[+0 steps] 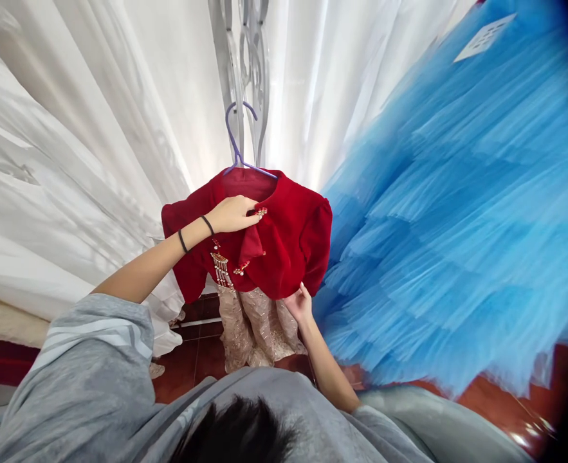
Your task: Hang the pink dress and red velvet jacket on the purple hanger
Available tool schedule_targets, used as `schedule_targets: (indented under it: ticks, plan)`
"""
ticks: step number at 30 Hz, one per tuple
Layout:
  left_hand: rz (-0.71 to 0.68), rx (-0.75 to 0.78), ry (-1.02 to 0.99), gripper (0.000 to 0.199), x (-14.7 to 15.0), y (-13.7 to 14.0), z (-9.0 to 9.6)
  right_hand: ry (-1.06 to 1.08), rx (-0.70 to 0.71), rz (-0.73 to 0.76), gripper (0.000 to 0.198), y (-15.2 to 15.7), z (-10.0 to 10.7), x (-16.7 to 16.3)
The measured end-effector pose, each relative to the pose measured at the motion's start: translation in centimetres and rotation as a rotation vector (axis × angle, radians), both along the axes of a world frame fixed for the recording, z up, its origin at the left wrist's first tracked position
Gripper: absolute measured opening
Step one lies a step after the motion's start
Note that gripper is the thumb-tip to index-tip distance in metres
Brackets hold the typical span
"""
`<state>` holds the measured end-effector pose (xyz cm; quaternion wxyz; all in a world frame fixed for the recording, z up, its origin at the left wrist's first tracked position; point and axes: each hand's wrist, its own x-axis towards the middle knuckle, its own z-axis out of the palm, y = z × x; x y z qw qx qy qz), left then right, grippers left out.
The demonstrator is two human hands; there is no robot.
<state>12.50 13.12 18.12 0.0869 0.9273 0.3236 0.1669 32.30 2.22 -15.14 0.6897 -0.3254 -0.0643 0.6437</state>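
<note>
A short red velvet jacket (293, 238) with puffed sleeves hangs in front of me on a purple hanger (238, 145). My left hand (235, 214) is closed on the jacket's front edge near the neckline, beside a beaded clasp (261, 213). Part of the front folds over below that hand, showing the lining. Lower on the front sit another beaded clasp (241, 268) and a dangling beaded tassel (221, 268). At the bottom hem, my right hand (299, 305) grips the velvet, thumb outside; its other fingers are partly hidden.
The hanger hooks onto a silver scrolled metal stand (252, 71). White gowns (134, 96) fill the left and back. A blue layered tulle dress (457, 225) spreads on the right. Below the jacket hangs a sparkly beige skirt (259, 325) over reddish floor tiles (177, 373).
</note>
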Motion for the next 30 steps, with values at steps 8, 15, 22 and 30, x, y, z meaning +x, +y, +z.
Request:
schedule_targets:
  ticks: [8, 15, 22, 30]
  plan:
    - [-0.089, -0.196, -0.027, 0.021, -0.4, -1.3, 3.7, -0.335, 0.157, 0.483, 0.030, -3.5, -1.1, -4.2]
    - [0.009, -0.350, 0.031, 0.013, -2.8, -2.4, 5.5, -0.508, 0.237, 0.664, 0.025, -3.1, 0.0, -7.1]
    - [0.063, -0.399, -0.009, 0.015, -4.0, -0.4, 0.2, -0.658, 0.291, 0.411, 0.042, 0.7, 0.1, -13.9]
    - [0.302, -0.068, -0.291, 0.020, -3.5, -2.1, -5.3, -0.740, 0.362, 0.155, 0.055, 4.2, 0.5, -13.5]
